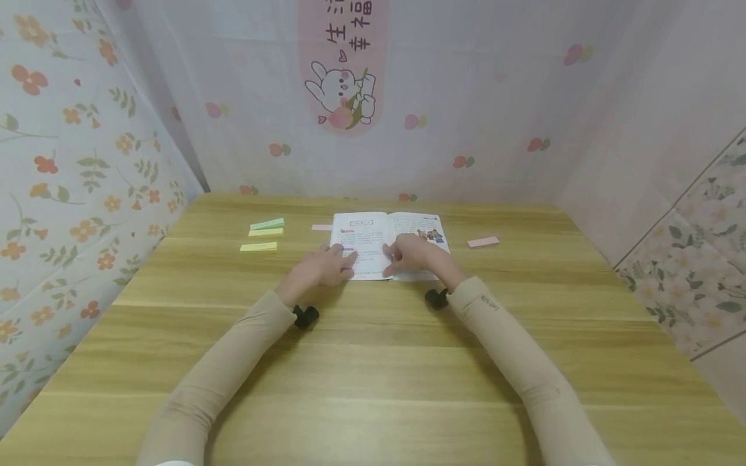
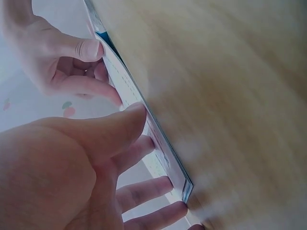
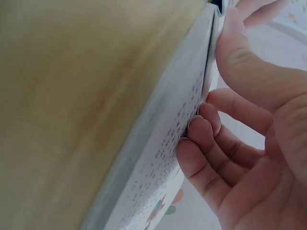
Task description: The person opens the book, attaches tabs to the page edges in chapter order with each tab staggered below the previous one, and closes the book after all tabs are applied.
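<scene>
An open book (image 1: 366,236) lies flat on the table, with printed text on both pages and a coloured picture on the right one. My left hand (image 1: 333,266) rests on the lower left of the left page, fingers spread; in the left wrist view its thumb (image 2: 129,124) lies at the book's lower edge. Beside the centre fold, my right hand (image 1: 410,254) touches the book with thumb and forefinger apart. Its other fingers (image 3: 196,143) bend against the right page in the right wrist view.
Green sticky strips (image 1: 267,224) and yellow sticky strips (image 1: 259,246) lie left of the book. A pink strip (image 1: 321,227) sits by its left edge, another pink strip (image 1: 483,242) to its right. A printed curtain (image 1: 495,97) hangs behind the wooden table (image 1: 373,375).
</scene>
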### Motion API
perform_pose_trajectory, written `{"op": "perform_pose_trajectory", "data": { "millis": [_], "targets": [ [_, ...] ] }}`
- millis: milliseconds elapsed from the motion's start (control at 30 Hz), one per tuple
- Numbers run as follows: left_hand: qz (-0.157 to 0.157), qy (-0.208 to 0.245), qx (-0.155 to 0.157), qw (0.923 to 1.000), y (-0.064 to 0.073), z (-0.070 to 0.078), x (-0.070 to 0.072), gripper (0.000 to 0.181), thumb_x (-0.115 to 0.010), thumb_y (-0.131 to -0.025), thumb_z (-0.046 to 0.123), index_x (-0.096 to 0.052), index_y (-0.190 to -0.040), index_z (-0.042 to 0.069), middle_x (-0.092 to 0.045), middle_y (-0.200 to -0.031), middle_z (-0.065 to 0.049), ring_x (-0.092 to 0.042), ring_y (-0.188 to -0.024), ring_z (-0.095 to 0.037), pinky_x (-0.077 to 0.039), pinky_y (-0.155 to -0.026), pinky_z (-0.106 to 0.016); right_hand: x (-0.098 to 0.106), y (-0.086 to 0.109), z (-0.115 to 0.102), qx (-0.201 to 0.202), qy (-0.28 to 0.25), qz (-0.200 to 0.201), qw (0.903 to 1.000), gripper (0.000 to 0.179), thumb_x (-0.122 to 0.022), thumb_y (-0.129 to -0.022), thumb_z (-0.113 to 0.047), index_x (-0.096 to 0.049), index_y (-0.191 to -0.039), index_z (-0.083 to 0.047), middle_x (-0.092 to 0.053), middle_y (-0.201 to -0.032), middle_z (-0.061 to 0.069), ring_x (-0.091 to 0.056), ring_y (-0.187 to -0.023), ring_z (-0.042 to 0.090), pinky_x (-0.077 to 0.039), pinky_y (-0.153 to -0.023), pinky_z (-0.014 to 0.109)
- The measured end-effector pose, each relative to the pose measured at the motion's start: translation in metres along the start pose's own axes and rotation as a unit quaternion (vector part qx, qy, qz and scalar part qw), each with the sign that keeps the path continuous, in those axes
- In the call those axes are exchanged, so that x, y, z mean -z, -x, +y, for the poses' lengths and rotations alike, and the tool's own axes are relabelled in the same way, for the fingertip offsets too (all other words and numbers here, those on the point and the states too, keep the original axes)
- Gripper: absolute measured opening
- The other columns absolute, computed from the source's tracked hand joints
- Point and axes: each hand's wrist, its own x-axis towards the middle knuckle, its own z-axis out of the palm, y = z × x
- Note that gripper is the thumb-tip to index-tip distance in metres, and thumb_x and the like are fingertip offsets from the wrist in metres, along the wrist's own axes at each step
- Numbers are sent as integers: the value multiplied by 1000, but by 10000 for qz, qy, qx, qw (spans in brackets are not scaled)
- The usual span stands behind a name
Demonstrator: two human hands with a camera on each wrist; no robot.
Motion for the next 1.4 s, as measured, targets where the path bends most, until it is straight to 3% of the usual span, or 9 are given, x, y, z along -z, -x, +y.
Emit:
{"op": "perform_pose_trajectory", "data": {
  "millis": [533, 733, 967, 1100, 1233, 1400],
  "targets": [
    [201, 81, -122, 9997, 0, -1, 1, 54, -44, -108, 31, -35, -158, 14, -30, -159, -22, -34, -141, -46, -36, -109, -63, -3, 9, -1, 142, -262, 270, 9992, 45, -82, -85, -31, -50, -61, -12, -36, -54, -5, -29, -52, 9, -27, -53, 25],
    [311, 577, -113, 9978, -1, -6, 2, 56, -49, -105, 30, -35, -158, 15, -37, -152, -27, -39, -136, -45, -42, -105, -61, -4, 9, 0, 49, -303, 185, 9994, 42, -81, -86, -33, -52, -64, -13, -32, -56, -5, -26, -53, 9, -26, -53, 25],
    [911, 773, -194, 9927, -8, -15, 2, 56, -50, -106, 27, -36, -157, 11, -40, -149, -30, -44, -133, -44, -41, -107, -57, -6, 8, 1, 125, -319, 232, 9991, 46, -81, -87, -30, -47, -63, -12, -30, -57, -5, -27, -55, 10, -27, -55, 26],
    [1309, 829, -62, 9879, -12, -22, 7, 54, -51, -106, 26, -39, -156, 9, -39, -151, -30, -43, -136, -44, -39, -109, -56, -6, 8, 1, 153, -293, 227, 9992, 47, -80, -88, -30, -45, -62, -12, -30, -57, -4, -28, -56, 11, -27, -56, 26],
    [1610, 1101, 103, 9807, -12, -30, 14, 52, -51, -105, 20, -41, -153, 5, -39, -151, -31, -39, -139, -45, -37, -111, -56, -6, 7, 0, 111, -263, 201, 9994, 49, -80, -88, -31, -44, -61, -13, -30, -57, -5, -27, -56, 11, -27, -56, 26],
    [1944, 1525, 285, 9686, -8, -43, 23, 50, -48, -105, 17, -42, -152, 1, -38, -152, -30, -42, -136, -44, -43, -104, -56, -6, 6, 1, 125, -227, 199, 9995, 48, -80, -88, -32, -45, -61, -13, -30, -56, -5, -27, -55, 10, -27, -55, 26]
  ]
}}
